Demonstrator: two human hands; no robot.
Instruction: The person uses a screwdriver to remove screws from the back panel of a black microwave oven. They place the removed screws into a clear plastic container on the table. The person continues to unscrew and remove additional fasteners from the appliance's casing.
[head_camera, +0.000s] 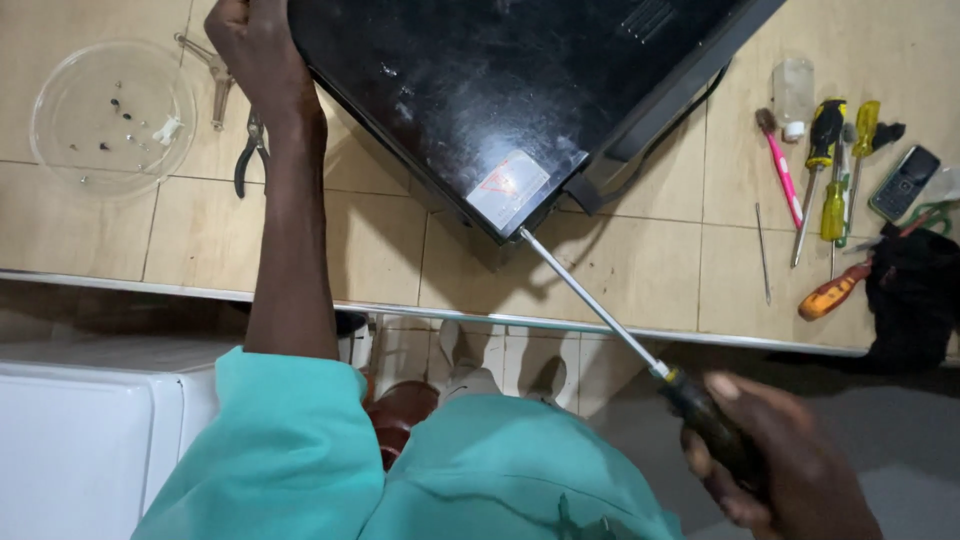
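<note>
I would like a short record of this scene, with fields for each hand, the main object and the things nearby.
left hand: left hand rests on the edge of the black appliance
right hand: right hand grips a long screwdriver, its tip at the appliance's corner
surface: tiled counter
left side: glass plate with small parts, pliers
right side: several screwdrivers, a phone

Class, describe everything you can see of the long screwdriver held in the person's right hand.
The long screwdriver has a thin, shiny metal shaft and a dark handle with a small yellow band where the two meet. The right hand grips the handle at lower right. The shaft slants up and left across the edge of the tiled counter, and its tip meets the near corner of the black metal appliance casing, just beside a pale warning sticker.
</note>
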